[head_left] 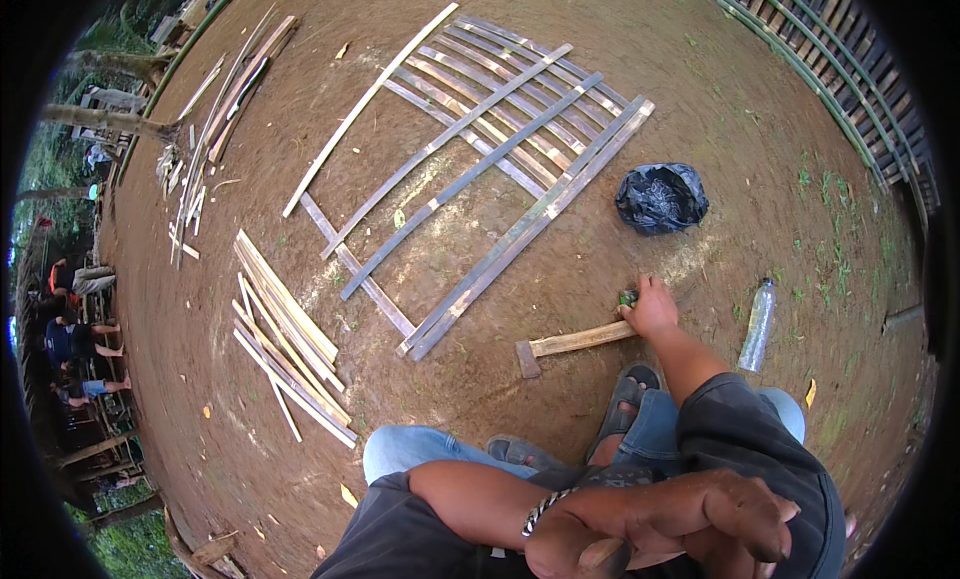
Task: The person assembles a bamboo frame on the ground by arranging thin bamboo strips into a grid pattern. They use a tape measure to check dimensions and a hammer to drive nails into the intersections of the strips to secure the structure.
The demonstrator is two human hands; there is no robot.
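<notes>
Many bamboo strips (490, 129) already lie crossed in a mat; a pile of strips (290, 344) waits unused. The right hand (655, 307) grips the hammer (575, 341); the left hand (740, 514) hangs loose, holding nothing

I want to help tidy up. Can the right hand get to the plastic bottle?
Probably yes. The right hand rests at the end of the hammer handle, and the plastic bottle lies close by on bare dirt, with nothing between them.
</notes>
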